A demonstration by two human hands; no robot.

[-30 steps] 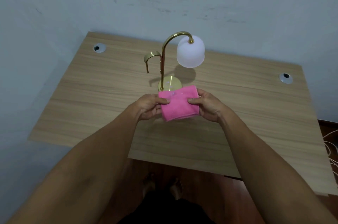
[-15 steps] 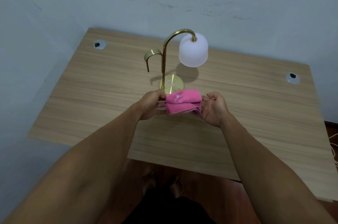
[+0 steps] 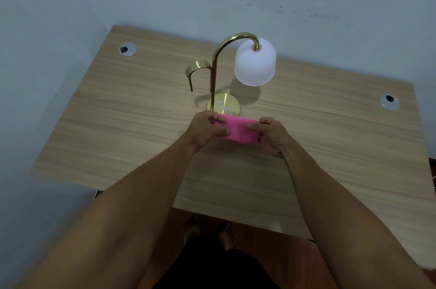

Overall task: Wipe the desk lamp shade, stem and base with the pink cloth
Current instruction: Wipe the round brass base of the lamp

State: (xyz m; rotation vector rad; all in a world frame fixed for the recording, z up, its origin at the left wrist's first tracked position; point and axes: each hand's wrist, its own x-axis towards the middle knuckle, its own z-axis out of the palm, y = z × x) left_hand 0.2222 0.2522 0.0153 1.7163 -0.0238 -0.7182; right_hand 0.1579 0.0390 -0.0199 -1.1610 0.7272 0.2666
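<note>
A small brass desk lamp stands near the middle back of the wooden desk. Its white shade hangs from a curved gold stem that rises from a round gold base; a short gold hook branches off to the left. Just in front of the base I hold a folded pink cloth above the desk. My left hand grips its left end and my right hand grips its right end. The cloth hides the near rim of the base.
Two round cable grommets sit in the desk, one at the back left and one at the right. Grey walls close in behind and on the left. My bare feet show on the wooden floor under the desk's near edge.
The cloth has been folded from a flat square into a narrower band between my hands. Both hands have stayed in front of the lamp base.
</note>
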